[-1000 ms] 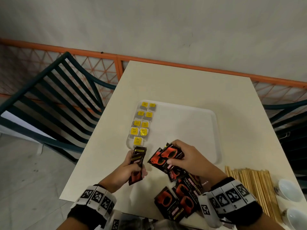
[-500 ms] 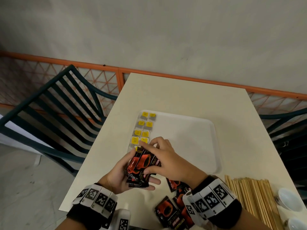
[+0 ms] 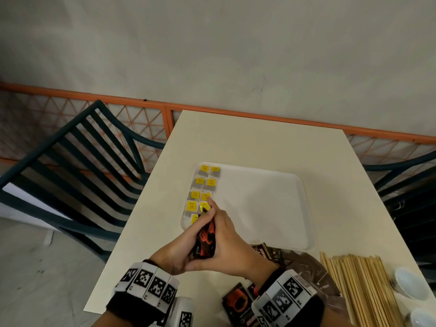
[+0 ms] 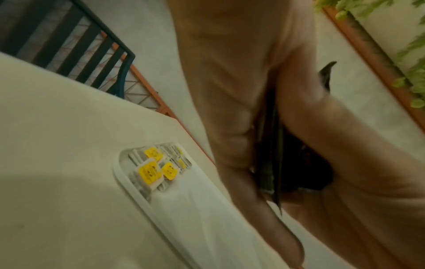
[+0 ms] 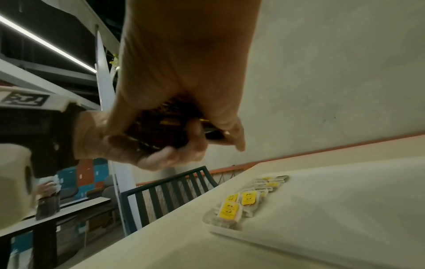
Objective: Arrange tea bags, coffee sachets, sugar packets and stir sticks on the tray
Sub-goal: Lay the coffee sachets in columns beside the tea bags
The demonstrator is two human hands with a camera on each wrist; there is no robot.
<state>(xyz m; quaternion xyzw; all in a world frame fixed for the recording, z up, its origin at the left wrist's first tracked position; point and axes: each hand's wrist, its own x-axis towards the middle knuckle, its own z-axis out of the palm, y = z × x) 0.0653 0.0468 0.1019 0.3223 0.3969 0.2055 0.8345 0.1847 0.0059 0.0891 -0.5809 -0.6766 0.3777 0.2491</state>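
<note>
A stack of black-and-orange coffee sachets (image 3: 205, 241) stands on edge, squeezed between both hands above the table's near side. My left hand (image 3: 178, 252) cups it from the left and my right hand (image 3: 227, 241) grips it from the right, index finger pointing toward the tray. The white tray (image 3: 259, 204) holds tea bags with yellow tags (image 3: 203, 187) in two columns along its left side. In the right wrist view, fingers curl round the dark sachets (image 5: 165, 127). The left wrist view shows the sachets (image 4: 269, 154) edge-on between the palms.
More coffee sachets (image 3: 238, 305) lie near my right wrist, with brown packets (image 3: 304, 263) fanned beside them. Wooden stir sticks (image 3: 358, 289) lie at the right, white cups (image 3: 410, 282) beyond them. Dark slatted chairs (image 3: 77, 166) flank the table.
My right hand carried its sachets over onto the one in my left hand. Both hands then closed round the stack and turned it on edge.
</note>
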